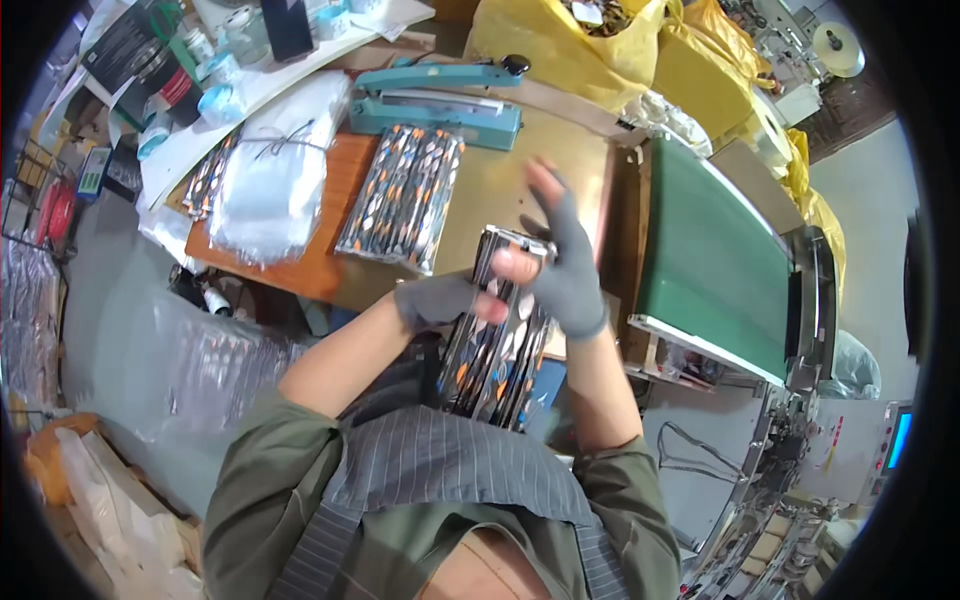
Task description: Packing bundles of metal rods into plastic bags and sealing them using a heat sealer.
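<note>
A bundle of slim, glossy black packets [490, 360] with orange, white and blue patterns stands upright in front of my apron. My left hand [440, 300], in a grey glove with bare fingertips, closes round the bundle's left side. On its upper right is my right hand [570, 260], gloved the same way and slightly blurred. Its fingers are stretched apart and point up, while the thumb lies across the top of the bundle. Beyond them on the table, a similar bundle in clear wrap [405, 195] lies before a teal bag sealer [440, 105].
Clear plastic bags [270, 180] are stacked on the table's left, beside a white shelf [290, 75] with jars and cups. A green conveyor belt [715, 260] stands at right. Yellow bags [565, 50] fill the back. More wrapped packets [225, 375] lie low at left.
</note>
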`<state>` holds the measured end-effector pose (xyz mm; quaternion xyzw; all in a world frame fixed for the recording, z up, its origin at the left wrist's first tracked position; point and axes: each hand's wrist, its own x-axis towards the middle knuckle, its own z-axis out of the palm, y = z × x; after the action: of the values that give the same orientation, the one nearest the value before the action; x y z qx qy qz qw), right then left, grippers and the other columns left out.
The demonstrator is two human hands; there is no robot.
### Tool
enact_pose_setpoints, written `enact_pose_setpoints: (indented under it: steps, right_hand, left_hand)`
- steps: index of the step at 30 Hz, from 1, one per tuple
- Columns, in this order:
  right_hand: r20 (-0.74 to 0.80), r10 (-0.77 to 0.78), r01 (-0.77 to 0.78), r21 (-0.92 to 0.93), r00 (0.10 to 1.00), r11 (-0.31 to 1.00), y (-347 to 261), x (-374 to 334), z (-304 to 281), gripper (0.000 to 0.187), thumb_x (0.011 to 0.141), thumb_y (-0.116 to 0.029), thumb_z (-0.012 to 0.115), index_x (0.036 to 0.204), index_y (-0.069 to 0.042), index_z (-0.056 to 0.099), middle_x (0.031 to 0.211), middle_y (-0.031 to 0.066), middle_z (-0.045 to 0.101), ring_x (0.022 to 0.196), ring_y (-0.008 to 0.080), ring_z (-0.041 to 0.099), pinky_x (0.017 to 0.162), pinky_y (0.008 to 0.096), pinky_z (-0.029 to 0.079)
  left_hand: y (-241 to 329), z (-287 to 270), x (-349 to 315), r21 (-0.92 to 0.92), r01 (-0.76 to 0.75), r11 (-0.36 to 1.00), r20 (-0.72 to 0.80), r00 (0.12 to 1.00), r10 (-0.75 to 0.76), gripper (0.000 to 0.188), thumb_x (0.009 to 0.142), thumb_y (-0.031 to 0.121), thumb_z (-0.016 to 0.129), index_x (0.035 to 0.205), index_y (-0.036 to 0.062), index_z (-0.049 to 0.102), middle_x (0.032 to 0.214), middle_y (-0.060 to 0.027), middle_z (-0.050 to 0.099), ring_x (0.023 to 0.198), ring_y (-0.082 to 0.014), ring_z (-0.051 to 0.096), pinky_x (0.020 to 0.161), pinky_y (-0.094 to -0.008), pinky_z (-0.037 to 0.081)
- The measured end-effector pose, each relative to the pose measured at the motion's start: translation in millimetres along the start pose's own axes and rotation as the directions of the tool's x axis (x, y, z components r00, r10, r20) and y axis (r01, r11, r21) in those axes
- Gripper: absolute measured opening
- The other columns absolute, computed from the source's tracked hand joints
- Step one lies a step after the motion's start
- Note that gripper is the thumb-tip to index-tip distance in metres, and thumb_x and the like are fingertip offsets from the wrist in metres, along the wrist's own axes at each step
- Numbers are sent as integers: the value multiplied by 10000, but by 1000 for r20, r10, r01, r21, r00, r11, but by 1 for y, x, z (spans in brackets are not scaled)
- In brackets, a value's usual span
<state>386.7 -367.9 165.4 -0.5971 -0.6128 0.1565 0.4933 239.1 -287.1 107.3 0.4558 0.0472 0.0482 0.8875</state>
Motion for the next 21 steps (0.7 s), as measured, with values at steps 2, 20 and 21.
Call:
enact_pose_setpoints:
  steps: [2, 20, 21]
  right_hand:
    - [596, 273, -644, 595, 755, 481, 4, 0, 0, 592, 746, -202, 688, 1244, 35, 474, 861, 104, 631, 884, 215, 618, 810, 339, 488]
    - [190, 527, -416, 839, 829, 352, -2, -55, 56, 940, 752, -755, 434, 1251, 42, 434, 1074, 175, 600, 896, 244, 619, 803, 351, 519]
    - [157, 599, -402, 865, 785, 300, 8, -57, 65, 1042, 709, -817, 379, 1253, 70, 430, 1087, 187, 597, 891, 247, 619, 800, 347, 517]
  left_hand:
    - [-40, -9, -5, -341, 279, 898, 164, 958, -235, 698, 664, 379, 764, 1206, 42, 483, 1068, -31, 573, 936, -144, 586, 804, -287, 510]
    - [-40, 5, -45, 891, -206, 405, -257, 506, 823, 220, 889, 212, 536, 769, 27, 527, 612, -88, 466, 542, -236, 478, 529, -316, 386]
    - [-42, 4, -43, 876, -251, 412, -258, 477, 840, 227, 891, 207, 532, 748, 30, 522, 617, -84, 457, 557, -233, 471, 532, -321, 377]
